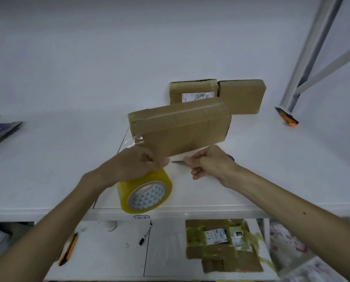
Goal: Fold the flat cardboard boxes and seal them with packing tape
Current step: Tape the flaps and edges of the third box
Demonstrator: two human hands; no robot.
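Now, L hand (pixel 137 165): tape (pixel 147 194), R hand (pixel 210 163): blade (pixel 177 162)

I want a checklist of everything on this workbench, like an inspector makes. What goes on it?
Surface: white table.
Job's things: taped cardboard box in the middle; yellowish tape roll; labelled box and plain box behind.
Clutter: orange utility knife far right; marker and flattened cardboard on lower shelf.
Hands: left hand grips the tape roll; right hand grips a small knife.
Cables: nothing seen.
Surroundings: white wall; metal frame at right.
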